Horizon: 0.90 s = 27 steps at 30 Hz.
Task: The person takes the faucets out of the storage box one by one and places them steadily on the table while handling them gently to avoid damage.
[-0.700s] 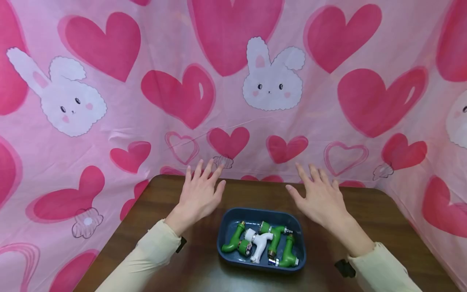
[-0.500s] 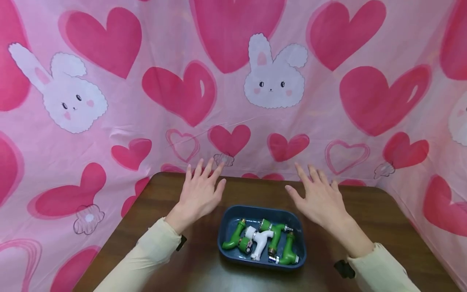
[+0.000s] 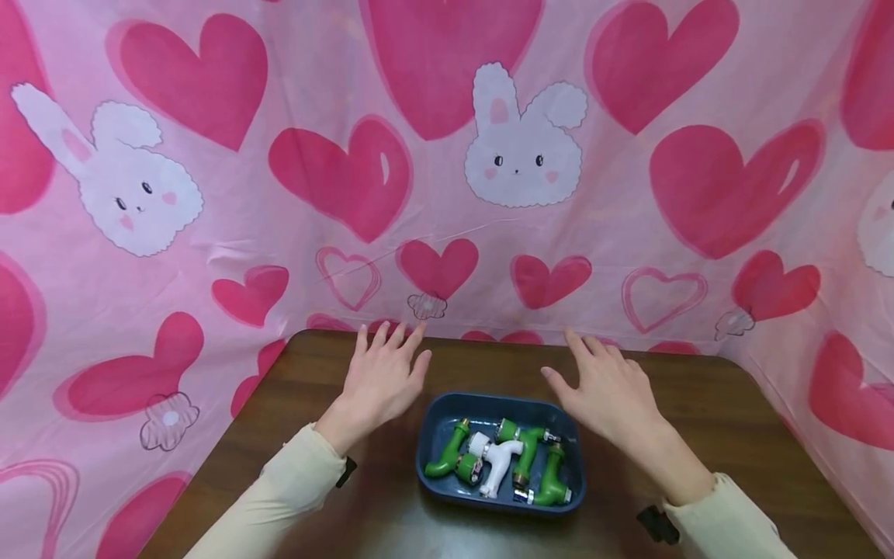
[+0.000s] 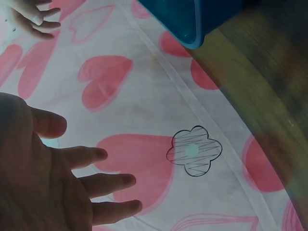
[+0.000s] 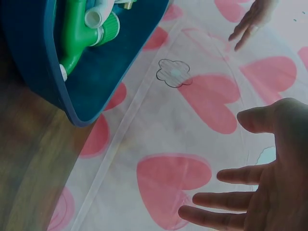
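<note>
My left hand (image 3: 382,378) hovers to the left of a dark blue bin (image 3: 503,506), fingers spread and holding nothing. On the bin's other side, my right hand (image 3: 609,386) is held above the table with its fingers extended and nothing in its grasp. Inside the bin lie several plastic taps: a white tap (image 3: 499,463) in the middle, a green tap (image 3: 448,454) at the left, and two more green ones at the right. The left wrist view shows the bin's corner (image 4: 195,41) beyond the hand; in the right wrist view a green tap (image 5: 74,36) shows inside it.
A brown wooden table (image 3: 349,497) carries the bin near its front middle. Pink cloth (image 3: 433,217) printed with hearts and rabbits hangs behind the table and along both sides. Dark wrist straps (image 3: 658,525) show at the sleeves.
Both hands have lowered slightly, with their fingertips now nearer the table's far edge. The head view has tilted a little. The bin and taps stay in place.
</note>
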Tool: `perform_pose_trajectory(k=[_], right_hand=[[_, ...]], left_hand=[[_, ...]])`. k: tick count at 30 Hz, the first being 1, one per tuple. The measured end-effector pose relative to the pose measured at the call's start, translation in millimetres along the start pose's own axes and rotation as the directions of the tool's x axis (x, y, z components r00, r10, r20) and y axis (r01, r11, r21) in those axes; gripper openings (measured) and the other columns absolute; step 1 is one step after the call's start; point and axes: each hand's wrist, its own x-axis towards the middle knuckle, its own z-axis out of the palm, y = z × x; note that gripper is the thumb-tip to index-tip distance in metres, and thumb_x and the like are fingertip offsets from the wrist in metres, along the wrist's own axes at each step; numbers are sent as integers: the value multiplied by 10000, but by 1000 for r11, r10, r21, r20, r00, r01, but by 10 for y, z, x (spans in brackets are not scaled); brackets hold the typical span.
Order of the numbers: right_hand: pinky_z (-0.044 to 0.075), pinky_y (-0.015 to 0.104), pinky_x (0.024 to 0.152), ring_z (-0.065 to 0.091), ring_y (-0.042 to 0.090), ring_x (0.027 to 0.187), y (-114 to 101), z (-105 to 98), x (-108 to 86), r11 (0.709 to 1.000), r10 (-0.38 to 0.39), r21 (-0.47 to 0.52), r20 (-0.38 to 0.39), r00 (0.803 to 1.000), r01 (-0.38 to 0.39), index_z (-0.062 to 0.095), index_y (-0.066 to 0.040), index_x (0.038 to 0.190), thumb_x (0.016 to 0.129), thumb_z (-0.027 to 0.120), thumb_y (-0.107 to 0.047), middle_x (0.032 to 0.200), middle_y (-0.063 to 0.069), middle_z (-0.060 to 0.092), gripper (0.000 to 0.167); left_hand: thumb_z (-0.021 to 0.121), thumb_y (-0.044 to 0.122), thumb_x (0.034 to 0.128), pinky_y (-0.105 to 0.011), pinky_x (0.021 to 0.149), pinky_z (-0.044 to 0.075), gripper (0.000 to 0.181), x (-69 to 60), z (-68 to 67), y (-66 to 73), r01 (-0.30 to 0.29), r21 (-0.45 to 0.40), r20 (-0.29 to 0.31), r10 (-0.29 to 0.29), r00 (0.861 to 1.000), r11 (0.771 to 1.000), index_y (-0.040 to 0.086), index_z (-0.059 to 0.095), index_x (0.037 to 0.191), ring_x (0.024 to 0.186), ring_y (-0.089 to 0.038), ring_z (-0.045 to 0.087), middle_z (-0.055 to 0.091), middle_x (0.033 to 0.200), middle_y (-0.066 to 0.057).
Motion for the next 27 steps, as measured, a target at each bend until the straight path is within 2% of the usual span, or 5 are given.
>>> perform_pose_trajectory(k=[10,14,20,23,27], right_hand=[[527,654,875,645,467,1105,-5,43,-29,999,-39,-25,-41,998,38,613,-2,1385,905,772,-444,1284,265,666,671],[579,589,771,697,414,969,-21,65,-65,999,-46,-13,-41,998,45,656,10,1292,887,800,-408,1148,235,717,599],[580,448,600,705,288,767,-44,67,-85,999,-42,19,14,999,42,687,6,1213,885,805,-390,886,105,732,527],[558,400,563,666,225,685,-55,63,-99,999,-37,37,56,998,35,700,2,1197,885,809,-379,735,9,660,504],[538,377,553,580,154,597,-76,85,-132,998,-17,64,119,993,9,702,-6,1197,894,806,-359,645,-53,562,477]], left_hand=[[521,459,1049,-671,1207,143,631,-57,57,1,11,1,12,-11,1000,1000,176,456,1609,1466,-436,413,459,1605,-177],[518,443,1058,-667,1200,182,602,-95,100,5,13,-9,9,-13,1000,1000,152,494,1584,1414,-434,483,525,1549,-183],[536,426,1060,-649,1162,301,575,-144,160,13,27,-45,15,-26,1000,999,116,540,1545,1266,-386,628,656,1401,-162],[546,415,1061,-646,1135,348,570,-166,186,16,31,-53,21,-30,999,998,104,543,1539,1219,-372,660,681,1361,-158],[553,408,1063,-609,1086,426,577,-216,235,19,34,-51,37,-33,999,998,84,531,1540,1156,-345,693,711,1300,-153]])
